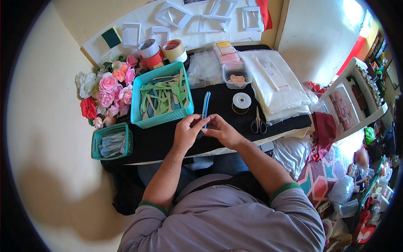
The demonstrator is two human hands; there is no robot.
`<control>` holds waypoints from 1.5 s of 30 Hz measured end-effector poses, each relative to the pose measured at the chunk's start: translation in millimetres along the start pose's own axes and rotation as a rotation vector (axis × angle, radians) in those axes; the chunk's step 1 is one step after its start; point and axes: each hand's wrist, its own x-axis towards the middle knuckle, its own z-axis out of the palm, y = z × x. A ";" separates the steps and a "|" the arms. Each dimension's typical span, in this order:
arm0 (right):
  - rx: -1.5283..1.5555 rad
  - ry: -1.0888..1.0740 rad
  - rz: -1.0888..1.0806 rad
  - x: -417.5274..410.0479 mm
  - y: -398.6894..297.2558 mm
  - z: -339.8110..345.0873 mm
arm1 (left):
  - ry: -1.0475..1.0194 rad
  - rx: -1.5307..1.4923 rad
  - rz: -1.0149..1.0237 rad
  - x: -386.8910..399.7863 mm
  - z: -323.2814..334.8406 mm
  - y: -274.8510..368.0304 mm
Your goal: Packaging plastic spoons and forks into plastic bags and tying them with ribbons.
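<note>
My left hand (186, 131) and my right hand (224, 132) meet over the front of the black-covered table. Between their fingertips they grip a pair of slim blue plastic utensils (206, 102), with the narrow ends pointing away from me. My fingers hide the lower part of these. Just beyond my left hand stands a turquoise plastic basket (162, 119) of green, blue and cream plastic forks and spoons (163, 93). A smaller teal basket (128, 141) at the left holds clear-wrapped blue utensils (113, 144). Right of my hands are a ribbon spool (241, 101) and black-handled scissors (258, 123).
Artificial flowers (108, 88) crowd the back left beside stacked tape rolls (151, 53). Clear plastic sleeves (204, 66) and a small plastic tub (236, 75) lie behind the spool. A thick stack of plastic bags (274, 85) covers the right side, near a white shelf (362, 116).
</note>
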 end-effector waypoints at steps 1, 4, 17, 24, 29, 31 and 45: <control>0.021 -0.011 0.008 -0.4 -1.3 0.6 | 0.001 0.018 0.002 0.5 -1.4 -0.7; 0.020 -0.019 0.003 -0.1 -1.2 1.0 | 0.002 0.026 0.012 1.6 -0.3 -2.4; -0.042 -0.040 0.008 -1.4 1.2 3.6 | 0.046 0.123 0.141 -6.1 -5.1 -7.0; -0.009 0.166 0.006 -5.7 -6.0 14.7 | 0.071 0.423 0.313 -20.6 -16.4 -4.0; -0.466 0.303 -0.087 -17.4 -24.0 2.1 | -0.049 0.715 0.524 -24.0 -30.1 -4.0; -1.038 0.152 -0.334 -25.4 -34.4 0.5 | -0.113 0.744 0.579 -22.6 -29.8 -6.6; -1.504 0.159 -0.513 -32.6 -24.9 -14.9 | -0.046 0.704 0.587 -29.2 -61.0 -14.6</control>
